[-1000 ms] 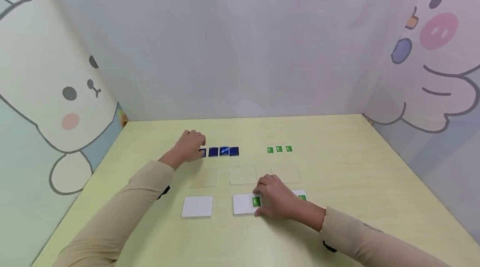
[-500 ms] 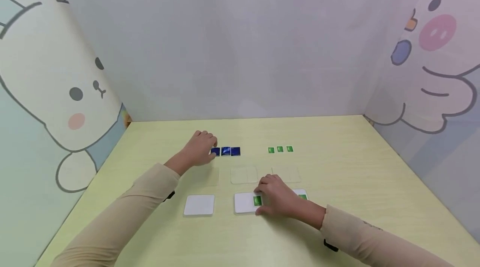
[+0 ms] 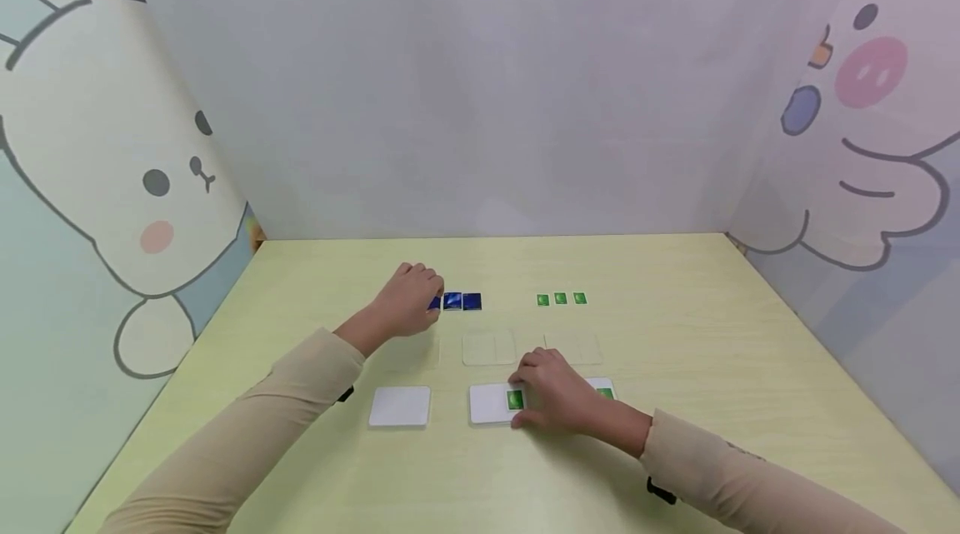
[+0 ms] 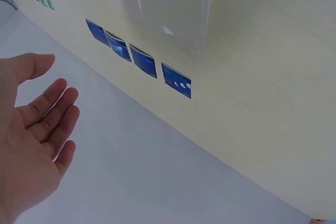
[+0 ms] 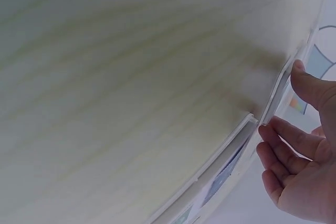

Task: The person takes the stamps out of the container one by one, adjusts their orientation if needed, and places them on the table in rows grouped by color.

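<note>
My left hand (image 3: 405, 301) hovers over a row of small dark blue cards (image 3: 472, 301), hiding the left part of the row in the head view. Apart from these cards in the left wrist view, its fingers (image 4: 52, 121) are loosely bent and hold nothing. One card (image 4: 177, 81) there carries a row of white moon shapes. My right hand (image 3: 555, 392) spans a flat white box (image 3: 487, 404), thumb at the near edge, fingertips at the far one. A green card (image 3: 515, 400) lies on this box beside the hand. In the right wrist view, thumb and fingertips (image 5: 268, 129) meet the box's edges.
Three green cards (image 3: 561, 298) lie in a row at the back right. Clear plastic lids (image 3: 489, 348) lie in the middle row. Another white box (image 3: 400, 406) is at left; a further one with a green card (image 3: 605, 393) is partly behind my right hand.
My left hand has slid to the right along the blue cards, uncovered and then covering more of them. My right hand has stayed at the white box.
</note>
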Demonstrator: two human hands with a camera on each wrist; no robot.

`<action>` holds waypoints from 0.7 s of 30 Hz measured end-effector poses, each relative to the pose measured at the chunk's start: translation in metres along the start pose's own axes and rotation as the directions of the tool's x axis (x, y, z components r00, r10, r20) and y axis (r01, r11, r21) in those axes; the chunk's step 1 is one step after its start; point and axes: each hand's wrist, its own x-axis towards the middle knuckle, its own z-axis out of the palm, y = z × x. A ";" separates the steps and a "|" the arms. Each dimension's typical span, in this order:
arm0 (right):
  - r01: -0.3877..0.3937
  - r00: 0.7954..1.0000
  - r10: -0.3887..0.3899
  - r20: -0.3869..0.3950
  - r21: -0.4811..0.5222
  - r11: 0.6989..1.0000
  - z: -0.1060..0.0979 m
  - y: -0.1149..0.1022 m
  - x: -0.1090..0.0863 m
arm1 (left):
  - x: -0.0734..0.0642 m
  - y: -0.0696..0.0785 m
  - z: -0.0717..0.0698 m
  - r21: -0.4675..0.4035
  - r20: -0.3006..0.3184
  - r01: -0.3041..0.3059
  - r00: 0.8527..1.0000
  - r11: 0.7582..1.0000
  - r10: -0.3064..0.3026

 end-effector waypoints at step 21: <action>-0.045 0.999 0.044 0.021 0.057 0.997 -0.004 0.000 -0.003 | -0.005 0.025 0.010 -0.010 -0.022 -0.019 1.000 1.000 0.019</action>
